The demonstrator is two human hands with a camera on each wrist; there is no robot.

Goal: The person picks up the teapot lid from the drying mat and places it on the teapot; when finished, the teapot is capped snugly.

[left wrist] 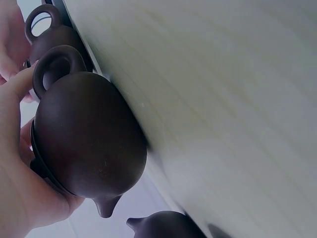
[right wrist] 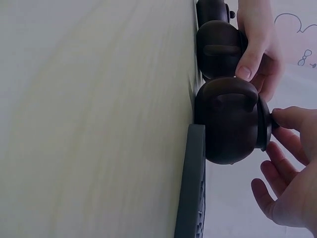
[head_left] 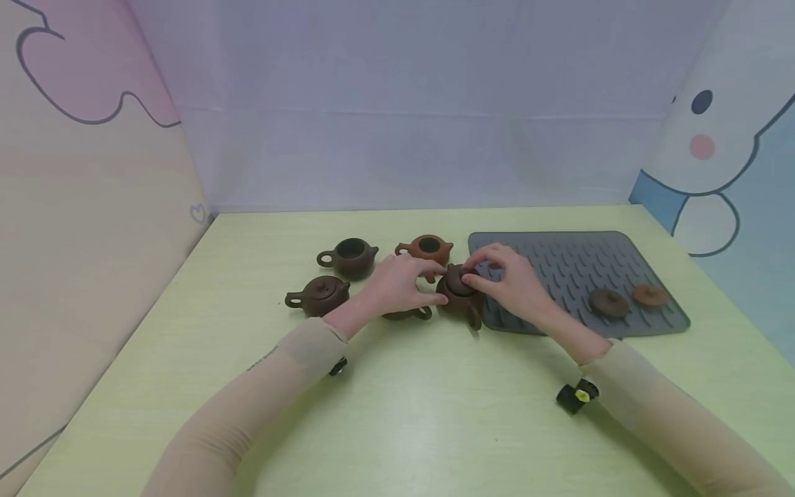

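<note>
One round, dark-brown clay teapot [head_left: 455, 301] sits nearer the pale-green tabletop's [head_left: 404, 407] far edge; the right hand [head_left: 518, 286] pinches the knob [right wrist: 275, 123] of its lid [head_left: 457, 284], the left hand [head_left: 400, 284] spreads thumb and fingers beside it. Likely rigid, smooth, chippable: best lifted by its handle [head_left: 475, 318].

Hands [head_left: 404, 283] partly hide two teapots [head_left: 458, 305]; the head view crops both sleeves [head_left: 248, 400].

Booth-like tabletop set-up, room type unclear: pale-green table [head_left: 397, 428] w/ lilac backdrop [head_left: 404, 159] & cartoon-print side panels [head_left: 99, 186].
</note>
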